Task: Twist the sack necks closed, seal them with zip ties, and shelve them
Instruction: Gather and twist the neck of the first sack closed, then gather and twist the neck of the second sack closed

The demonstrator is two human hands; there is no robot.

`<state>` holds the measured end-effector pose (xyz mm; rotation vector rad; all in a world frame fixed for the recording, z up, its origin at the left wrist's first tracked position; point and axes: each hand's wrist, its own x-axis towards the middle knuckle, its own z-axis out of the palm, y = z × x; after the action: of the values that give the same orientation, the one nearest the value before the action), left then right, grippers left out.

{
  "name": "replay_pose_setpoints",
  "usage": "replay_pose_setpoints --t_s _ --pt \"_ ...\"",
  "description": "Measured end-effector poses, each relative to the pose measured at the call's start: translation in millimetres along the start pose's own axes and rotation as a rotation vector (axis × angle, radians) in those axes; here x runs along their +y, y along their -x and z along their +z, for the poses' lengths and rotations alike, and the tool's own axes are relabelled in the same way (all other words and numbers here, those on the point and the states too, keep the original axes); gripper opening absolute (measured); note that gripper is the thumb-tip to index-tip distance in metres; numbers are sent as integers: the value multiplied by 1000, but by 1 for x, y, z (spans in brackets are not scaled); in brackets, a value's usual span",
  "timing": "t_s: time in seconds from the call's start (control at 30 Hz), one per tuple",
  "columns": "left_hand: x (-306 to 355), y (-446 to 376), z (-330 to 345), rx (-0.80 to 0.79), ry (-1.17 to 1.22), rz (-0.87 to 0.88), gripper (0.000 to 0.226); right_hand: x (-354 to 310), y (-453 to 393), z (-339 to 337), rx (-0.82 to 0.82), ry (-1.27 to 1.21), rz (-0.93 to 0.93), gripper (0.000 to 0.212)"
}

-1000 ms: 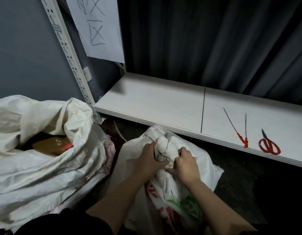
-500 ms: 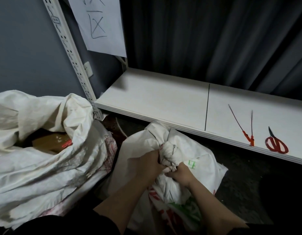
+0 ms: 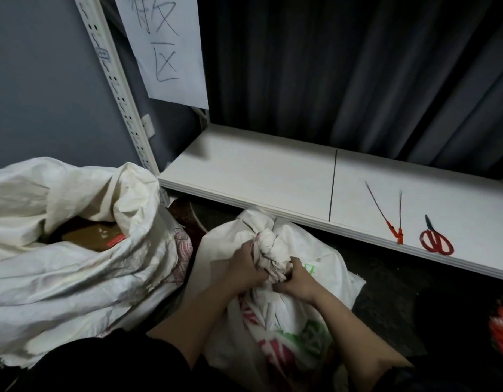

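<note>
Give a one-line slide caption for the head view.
Both hands, left and right, grip the twisted sack neck; zip ties wait on the shelf.

Dim indoor view through a wide-angle head camera, lit softly from above and in front.

The white shelf (image 3: pixel 258 176) is the brightest surface and shows no glare; the curtain (image 3: pixel 357 80) and the floor below the shelf fall into deep shadow. The upright post (image 3: pixel 114 80) leans and bows under lens distortion, which grows toward the frame edges. The lower corners are nearly black. Detail is soft throughout, with slight smearing on the sack neck (image 3: pixel 268 250) and faint, grainy texture in dark areas.
</note>
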<state>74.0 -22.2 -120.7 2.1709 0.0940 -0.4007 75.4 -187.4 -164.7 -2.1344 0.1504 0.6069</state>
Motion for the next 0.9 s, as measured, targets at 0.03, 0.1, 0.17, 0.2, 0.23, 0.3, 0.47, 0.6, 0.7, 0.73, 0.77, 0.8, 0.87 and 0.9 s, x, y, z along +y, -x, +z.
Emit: replay_pose_setpoints --t_s 0.03,0.1,0.17,0.2,0.23,0.3,0.47,0.6,0.7,0.73,0.77,0.8,0.87,0.9 --pt "1 2 -2 9 -19 -8 118 -2 5 -6 -30 14 10 87" --pt "7 9 -6 0 -54 -20 130 -8 13 -18 -59 58 22 88" --pt "12 19 -8 -24 -76 -50 127 -11 22 -25 -36 136 25 89" --pt "13 23 -9 -27 -77 -57 125 -13 27 -27 -21 166 19 90" --pt "14 26 -10 -22 -74 -60 124 -15 30 -28 -7 181 2 89" --pt "14 29 -13 -23 -81 -65 125 -21 38 -29 -4 196 -8 86" --pt "22 39 -25 -73 -133 -78 119 -40 51 -31 95 318 -43 56" --pt "34 48 -44 -52 -203 -59 100 -61 59 -36 361 282 -114 33" --pt "39 53 -65 129 -85 29 64 -90 68 -34 522 141 -235 22" --pt "39 56 -74 216 -29 67 49 -102 70 -31 521 72 -284 21" --pt "39 59 -83 290 14 85 34 -113 71 -28 504 23 -326 20" --pt "38 64 -94 341 54 92 22 -125 72 -24 473 -6 -354 21" --pt "34 72 -117 406 102 106 22 -149 71 -12 391 -56 -388 22" --pt "32 77 -128 436 98 110 23 -161 69 -5 349 -76 -404 23"
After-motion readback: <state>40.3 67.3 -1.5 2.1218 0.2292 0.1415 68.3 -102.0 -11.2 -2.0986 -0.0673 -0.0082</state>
